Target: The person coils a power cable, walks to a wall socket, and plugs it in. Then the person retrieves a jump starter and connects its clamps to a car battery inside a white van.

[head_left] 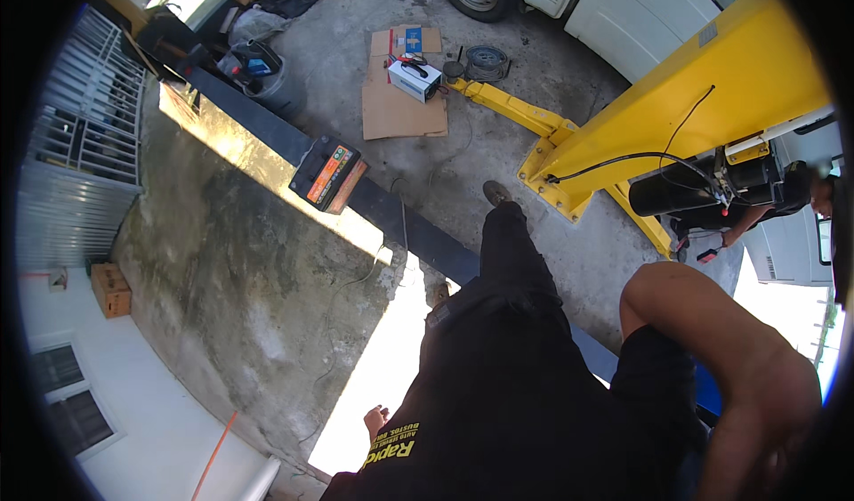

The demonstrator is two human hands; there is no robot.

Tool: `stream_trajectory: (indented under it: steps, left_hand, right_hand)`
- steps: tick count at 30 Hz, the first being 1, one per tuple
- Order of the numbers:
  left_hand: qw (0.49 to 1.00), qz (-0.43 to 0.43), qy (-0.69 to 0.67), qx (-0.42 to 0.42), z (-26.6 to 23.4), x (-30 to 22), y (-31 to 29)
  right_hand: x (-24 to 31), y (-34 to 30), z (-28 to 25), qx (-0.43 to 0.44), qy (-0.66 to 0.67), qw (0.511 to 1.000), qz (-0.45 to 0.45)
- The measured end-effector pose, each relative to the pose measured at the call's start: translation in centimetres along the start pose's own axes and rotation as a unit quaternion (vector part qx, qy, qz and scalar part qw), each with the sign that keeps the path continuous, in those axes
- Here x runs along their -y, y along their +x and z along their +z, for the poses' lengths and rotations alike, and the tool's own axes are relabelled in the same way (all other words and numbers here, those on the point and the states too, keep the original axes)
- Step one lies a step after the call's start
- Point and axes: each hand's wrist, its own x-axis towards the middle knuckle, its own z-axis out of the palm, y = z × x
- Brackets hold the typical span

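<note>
My left hand (377,420) hangs low beside my dark shirt, over the sunlit floor. Its fingers show only in part; they look loosely apart, with nothing seen in them. My bent right arm (725,341) fills the lower right, and its hand does not show. Ahead of me, a black car battery (329,173) with an orange label rests on a dark blue beam (405,225), out of reach of either hand. Farther off, a white box-shaped device (414,80) with a black handle sits on flattened cardboard (405,125).
A yellow lift post (676,83) stands at right, its low arm (507,109) reaching across the floor. Behind it, a person (756,221) crouches, holding a red-and-black item (709,255). A thin cable (405,221) crosses the beam. Also around are a bucket (276,92), coiled hose (487,61) and white van (614,20).
</note>
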Motion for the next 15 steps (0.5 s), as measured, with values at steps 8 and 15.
stream_trajectory:
  steps: [8, 15]
  left_hand:
    - [1.000, -0.010, -0.021, 0.002, 11.4, -20.9, 1.8]
    - [0.988, 0.142, 0.022, -0.046, 11.2, -52.0, 3.1]
  right_hand:
    - [-24.0, -29.6, 0.5, 0.285, -0.106, 0.894, 0.331]
    - [-34.3, -55.8, -11.4, 0.775, 0.000, 0.356, 0.522]
